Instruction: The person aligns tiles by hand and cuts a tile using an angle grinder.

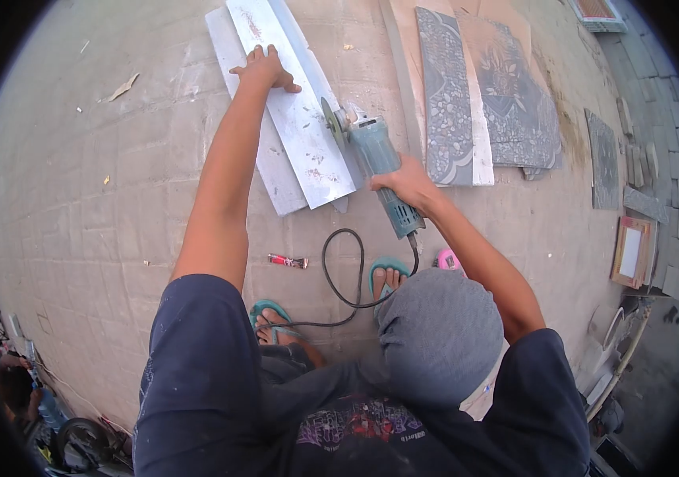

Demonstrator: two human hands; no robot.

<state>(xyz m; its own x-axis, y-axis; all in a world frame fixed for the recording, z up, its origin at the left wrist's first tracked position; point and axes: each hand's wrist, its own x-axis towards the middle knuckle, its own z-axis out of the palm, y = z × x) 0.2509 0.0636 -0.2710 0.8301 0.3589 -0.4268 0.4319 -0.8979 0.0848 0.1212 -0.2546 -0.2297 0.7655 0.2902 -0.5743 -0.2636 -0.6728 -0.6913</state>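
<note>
Left hand [266, 74]: spread flat, fingers apart, resting on the white strip [315, 151] at upper centre of the frame, not curled round it.
Right hand [408, 183]: wrapped round the body of the angle grinder [377, 149], just right of centre, well apart from the left hand.
Disc [332, 124]: at the strip's right edge; contact impossible to tell.
Strip handling: slanted over a grey slab [277, 173]; probably stiff, brittle, dusty enough to slip; best held flat-palmed, away from the disc.
Grinder handling: likely heavy, rigid, apt to kick; best gripped round mid-body, with the cord [361, 270] kept clear.
Writing: lettering on the dark shirt [359, 421], lower centre, too small to read surely; likewise on the red packet [288, 261]; no legible brand on the grinder.
</note>
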